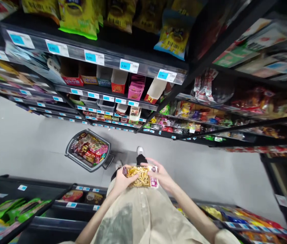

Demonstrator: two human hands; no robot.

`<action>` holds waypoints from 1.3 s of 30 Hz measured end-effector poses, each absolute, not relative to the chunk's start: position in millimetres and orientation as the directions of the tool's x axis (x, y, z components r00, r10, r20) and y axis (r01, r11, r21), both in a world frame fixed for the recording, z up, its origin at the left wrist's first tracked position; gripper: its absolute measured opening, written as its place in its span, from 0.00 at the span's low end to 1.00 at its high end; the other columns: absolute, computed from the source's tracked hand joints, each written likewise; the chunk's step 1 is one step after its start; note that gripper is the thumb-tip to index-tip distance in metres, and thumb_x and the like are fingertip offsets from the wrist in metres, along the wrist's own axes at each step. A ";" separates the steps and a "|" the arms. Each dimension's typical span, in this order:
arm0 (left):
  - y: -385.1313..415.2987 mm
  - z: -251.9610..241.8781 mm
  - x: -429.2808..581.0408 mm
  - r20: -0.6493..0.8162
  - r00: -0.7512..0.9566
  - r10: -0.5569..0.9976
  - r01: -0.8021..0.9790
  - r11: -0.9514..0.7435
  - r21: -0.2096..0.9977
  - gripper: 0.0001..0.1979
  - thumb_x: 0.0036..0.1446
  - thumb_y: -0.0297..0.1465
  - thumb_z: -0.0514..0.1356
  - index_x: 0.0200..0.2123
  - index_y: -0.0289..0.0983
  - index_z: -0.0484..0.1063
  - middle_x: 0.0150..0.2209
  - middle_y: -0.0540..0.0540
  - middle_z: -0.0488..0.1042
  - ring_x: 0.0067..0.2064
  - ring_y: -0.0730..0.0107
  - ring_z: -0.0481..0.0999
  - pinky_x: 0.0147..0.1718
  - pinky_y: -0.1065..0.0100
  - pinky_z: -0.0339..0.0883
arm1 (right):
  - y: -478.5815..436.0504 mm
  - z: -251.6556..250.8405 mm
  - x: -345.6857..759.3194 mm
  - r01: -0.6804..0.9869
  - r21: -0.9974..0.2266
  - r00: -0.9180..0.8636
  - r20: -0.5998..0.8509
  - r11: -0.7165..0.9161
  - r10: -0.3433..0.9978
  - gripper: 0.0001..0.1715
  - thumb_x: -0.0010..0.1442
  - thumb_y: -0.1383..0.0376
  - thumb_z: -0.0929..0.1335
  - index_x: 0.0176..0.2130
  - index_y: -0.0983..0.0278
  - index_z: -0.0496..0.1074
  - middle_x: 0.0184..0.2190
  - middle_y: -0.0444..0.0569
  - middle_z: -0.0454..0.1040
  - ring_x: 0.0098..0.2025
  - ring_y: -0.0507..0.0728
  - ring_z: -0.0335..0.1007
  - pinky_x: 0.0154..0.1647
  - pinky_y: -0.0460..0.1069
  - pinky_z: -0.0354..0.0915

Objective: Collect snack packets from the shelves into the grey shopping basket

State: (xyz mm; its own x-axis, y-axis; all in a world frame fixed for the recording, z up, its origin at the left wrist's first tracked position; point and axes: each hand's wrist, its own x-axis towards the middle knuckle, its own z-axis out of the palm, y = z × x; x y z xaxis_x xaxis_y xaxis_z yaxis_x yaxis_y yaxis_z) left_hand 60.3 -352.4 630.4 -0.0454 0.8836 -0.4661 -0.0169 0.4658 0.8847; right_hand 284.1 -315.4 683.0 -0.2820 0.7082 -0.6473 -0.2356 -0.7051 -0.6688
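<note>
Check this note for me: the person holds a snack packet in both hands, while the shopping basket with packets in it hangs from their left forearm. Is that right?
Not quite: the head view shows the shopping basket standing on the floor, not hanging from the left forearm. It does have packets in it, and left hand and right hand both hold the snack packet.

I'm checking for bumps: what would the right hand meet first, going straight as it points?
The snack bag it's touching; past it, probably the left hand, though depth is unclear.
</note>
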 end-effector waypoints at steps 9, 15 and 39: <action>-309.5 638.0 147.8 -0.509 -0.170 0.844 -0.038 0.510 0.859 0.16 0.43 0.39 0.75 0.32 0.44 0.75 0.32 0.52 0.79 0.38 0.55 0.79 0.42 0.57 0.74 | -280.5 656.3 337.6 -0.209 -0.502 -0.316 -0.778 -0.839 0.543 0.39 0.35 0.60 0.86 0.46 0.65 0.79 0.39 0.54 0.85 0.45 0.68 0.84 0.57 0.63 0.74; -274.5 648.6 193.1 -0.432 -0.266 0.861 0.032 0.456 0.889 0.17 0.45 0.40 0.73 0.36 0.39 0.76 0.34 0.47 0.80 0.37 0.62 0.78 0.40 0.63 0.72 | -233.4 654.9 381.2 -0.070 -0.572 -0.500 -0.689 -0.818 0.525 0.37 0.40 0.60 0.85 0.49 0.65 0.79 0.44 0.54 0.85 0.45 0.65 0.84 0.55 0.63 0.76; -114.9 263.7 304.0 -0.696 -0.372 0.615 -0.343 0.605 0.718 0.26 0.51 0.22 0.62 0.55 0.32 0.76 0.61 0.31 0.74 0.66 0.46 0.70 0.67 0.52 0.60 | 1.6 383.5 403.2 0.824 -0.365 -0.560 -0.405 0.434 0.723 0.27 0.63 0.53 0.65 0.53 0.66 0.79 0.49 0.65 0.82 0.51 0.70 0.80 0.59 0.62 0.69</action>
